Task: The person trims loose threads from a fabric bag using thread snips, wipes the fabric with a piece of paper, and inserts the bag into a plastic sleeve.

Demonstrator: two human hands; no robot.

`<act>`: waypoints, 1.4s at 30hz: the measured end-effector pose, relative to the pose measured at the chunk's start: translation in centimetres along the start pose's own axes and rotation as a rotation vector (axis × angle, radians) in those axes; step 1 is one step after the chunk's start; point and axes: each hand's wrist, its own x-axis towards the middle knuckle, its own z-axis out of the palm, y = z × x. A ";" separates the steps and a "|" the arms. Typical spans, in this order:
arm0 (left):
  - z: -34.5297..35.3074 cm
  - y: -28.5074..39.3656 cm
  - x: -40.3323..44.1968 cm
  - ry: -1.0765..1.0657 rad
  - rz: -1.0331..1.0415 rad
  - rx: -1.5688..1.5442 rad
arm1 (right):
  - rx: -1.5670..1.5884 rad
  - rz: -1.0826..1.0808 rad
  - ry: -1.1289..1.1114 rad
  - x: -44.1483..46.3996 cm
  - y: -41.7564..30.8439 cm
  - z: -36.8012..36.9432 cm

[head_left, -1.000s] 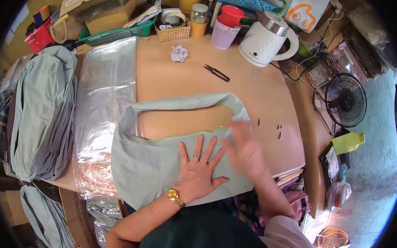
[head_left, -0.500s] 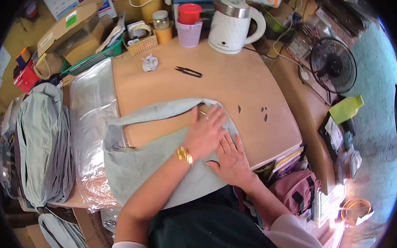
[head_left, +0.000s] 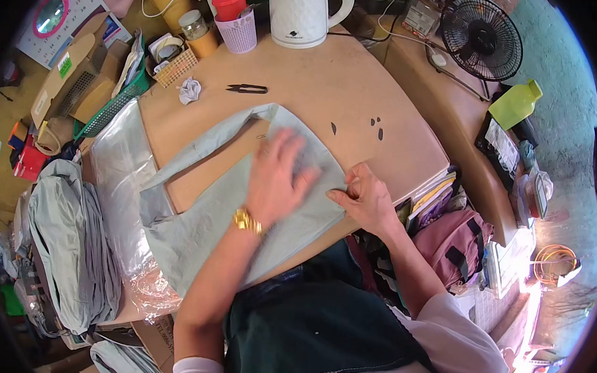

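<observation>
A light grey cloth piece (head_left: pixel 212 214) lies on the table, with a strap-like band looping above a long gap. Over the middle of the cloth is my left hand (head_left: pixel 276 181), blurred by motion, its fingers stretched out and apart. A gold-coloured bracelet or watch (head_left: pixel 247 221) circles that wrist. At the cloth's right edge, my right hand (head_left: pixel 370 199) pinches the fabric between thumb and bent fingers. A small metal pin or clip (head_left: pixel 261 136) shows in the gap near the band. Black thread snips (head_left: pixel 247 89) rest beyond the cloth.
Clear plastic sheets (head_left: pixel 119 175) and a stack of grey cloth pieces (head_left: pixel 75 245) lie at the left. Crumpled paper (head_left: pixel 189 90), a white kettle (head_left: pixel 298 18) and a lilac cup (head_left: pixel 238 34) stand farther back. Small dark scraps (head_left: pixel 379 133) and a black fan (head_left: pixel 481 37) are to the right.
My left hand has slid left and down from the cloth's upper right corner. My right hand has gone from lying flat to pinching the right edge. The view has shifted.
</observation>
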 end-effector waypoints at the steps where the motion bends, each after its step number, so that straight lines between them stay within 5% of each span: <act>1: -1.6 2.5 -1.3 -0.116 -0.037 -0.178 | 0.007 0.002 0.002 0.2 0.0 0.1; 3: -3.5 6.7 -3.8 -0.133 -0.096 -0.143 | 0.321 0.099 -0.006 0.6 -0.1 0.4; 7: -2.7 6.0 -7.0 -0.175 -0.045 -0.106 | 0.451 0.127 -0.082 1.2 -0.6 0.0; 9: -3.3 5.6 -7.2 0.017 0.011 -0.139 | 0.635 0.229 -0.121 1.5 -0.2 0.2; 16: -6.0 5.8 -6.8 -0.006 -0.047 -0.135 | 0.658 0.100 -0.414 1.5 0.1 -1.8; 19: -6.5 6.0 -6.4 0.014 -0.073 -0.141 | 0.498 -0.050 -0.459 1.2 0.1 -2.4; 21: -6.5 6.6 -5.4 0.082 -0.056 -0.129 | 0.160 -0.238 -0.215 1.3 -0.5 -2.1; 31: -5.3 6.7 -4.7 -0.112 -0.063 -0.131 | 0.083 -0.603 0.170 1.8 -1.5 -0.9; 38: -10.7 6.3 -10.7 -0.513 -0.223 0.161 | -0.089 -0.693 -0.075 1.4 -0.1 -3.3; 42: -13.2 2.1 -16.8 -0.465 -0.357 0.342 | -0.205 -0.720 -0.070 1.2 0.9 -3.8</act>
